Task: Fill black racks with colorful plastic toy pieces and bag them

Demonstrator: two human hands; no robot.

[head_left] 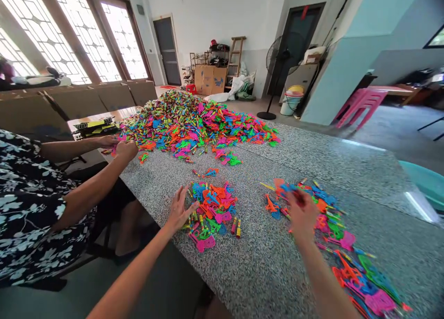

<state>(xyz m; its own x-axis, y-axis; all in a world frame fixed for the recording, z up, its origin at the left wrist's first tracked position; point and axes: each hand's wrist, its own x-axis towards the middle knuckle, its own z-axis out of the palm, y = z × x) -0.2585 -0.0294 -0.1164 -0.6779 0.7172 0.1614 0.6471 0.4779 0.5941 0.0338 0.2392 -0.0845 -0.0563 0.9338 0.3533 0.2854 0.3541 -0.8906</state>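
Note:
My left hand [180, 211] rests at the left edge of a small pile of colourful plastic pieces [213, 198], its fingers spread and touching the pile. Pink, orange, green and blue lattice shapes are mixed there with short printed tubes. Two such tubes [238, 228] lie just right of this pile. Over on the right, my right hand [302, 210] is closed and blurred by motion; orange, blue and yellow plastic pieces [282, 187] stick out from its fingers. Under and beside it a row of similar plastic pieces [347, 268] runs toward the lower right.
A large heap of plastic pieces and tubes [194, 120] covers the far part of the granite table [256, 268]. At left, a person in a patterned shirt [27, 208] works with both hands by the heap. Cardboard boxes [114, 96] stand behind; a teal basin [423, 180] is at right.

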